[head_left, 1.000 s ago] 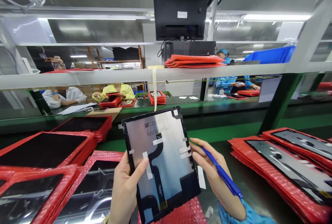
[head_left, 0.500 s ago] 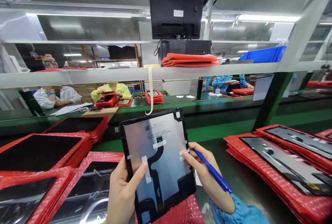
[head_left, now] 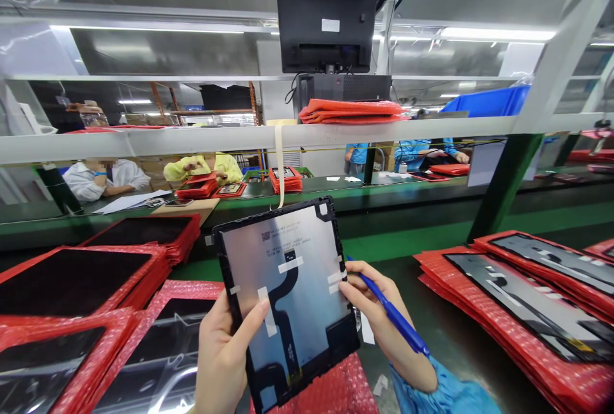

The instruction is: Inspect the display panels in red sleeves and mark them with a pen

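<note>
A display panel with a black frame, a silvery back, a black flex cable and white tape strips is held up, tilted, in front of me. My left hand grips its left edge, thumb pressed on the back near a tape strip. At the right edge my right hand pinches the panel, its thumb beside two short tape strips. A blue pen is tucked in that same hand, slanting down to the wrist. Fingers behind the panel are hidden. Under the panel lies a red bubble-wrap sleeve.
Panels on red bubble-wrap sleeves are stacked at the left, with more stacks at the right. A white shelf rail crosses ahead, with a tape strip hanging from it. Co-workers sit beyond, one in yellow sleeves.
Both hands have shifted the panel slightly left, with the grip unchanged. Across the bench, the co-worker in yellow has raised a hand off the red stack.
</note>
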A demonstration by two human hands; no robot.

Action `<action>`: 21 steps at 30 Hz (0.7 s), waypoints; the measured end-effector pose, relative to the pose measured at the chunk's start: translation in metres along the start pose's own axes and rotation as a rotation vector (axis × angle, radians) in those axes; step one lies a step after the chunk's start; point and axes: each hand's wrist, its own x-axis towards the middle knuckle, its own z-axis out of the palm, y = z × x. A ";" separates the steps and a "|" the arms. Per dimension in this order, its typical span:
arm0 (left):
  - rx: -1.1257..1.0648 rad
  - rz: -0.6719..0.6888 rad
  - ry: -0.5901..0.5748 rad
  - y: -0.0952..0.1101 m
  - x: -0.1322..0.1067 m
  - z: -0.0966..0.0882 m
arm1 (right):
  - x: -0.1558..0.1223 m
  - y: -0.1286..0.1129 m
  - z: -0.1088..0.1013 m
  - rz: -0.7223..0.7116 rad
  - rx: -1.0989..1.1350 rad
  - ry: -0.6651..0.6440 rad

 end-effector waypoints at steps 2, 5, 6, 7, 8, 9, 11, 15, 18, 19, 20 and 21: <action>0.017 0.005 -0.004 0.000 -0.001 0.001 | -0.001 0.002 0.003 -0.013 -0.001 0.023; 0.021 0.010 0.003 0.000 -0.001 0.003 | -0.003 0.001 0.007 -0.033 -0.007 0.049; 0.018 0.010 0.004 0.001 -0.001 0.004 | -0.003 0.000 0.008 -0.040 -0.010 0.055; 0.015 0.007 0.003 0.001 -0.001 0.003 | -0.003 -0.001 0.008 -0.044 -0.010 0.057; 0.014 0.006 0.006 0.001 0.000 0.002 | -0.003 -0.002 0.007 -0.043 -0.001 0.046; 0.016 0.007 0.008 0.000 0.000 0.001 | -0.003 -0.002 0.005 -0.036 0.023 0.032; 0.063 0.043 0.014 -0.001 0.001 -0.005 | -0.002 -0.004 0.000 -0.026 0.109 0.013; 0.468 0.500 -0.007 -0.008 0.006 -0.017 | -0.004 -0.007 -0.006 -0.034 0.404 -0.033; 0.760 1.033 -0.218 -0.013 0.013 -0.019 | -0.011 -0.009 0.000 0.109 0.694 -0.332; 0.822 1.183 -0.325 -0.014 0.015 -0.019 | -0.014 -0.010 0.003 0.159 0.764 -0.419; 0.875 1.306 -0.428 -0.015 0.018 -0.018 | -0.016 -0.011 0.006 0.195 0.806 -0.464; 0.931 1.400 -0.514 -0.015 0.020 -0.017 | -0.019 -0.012 0.009 0.216 0.816 -0.472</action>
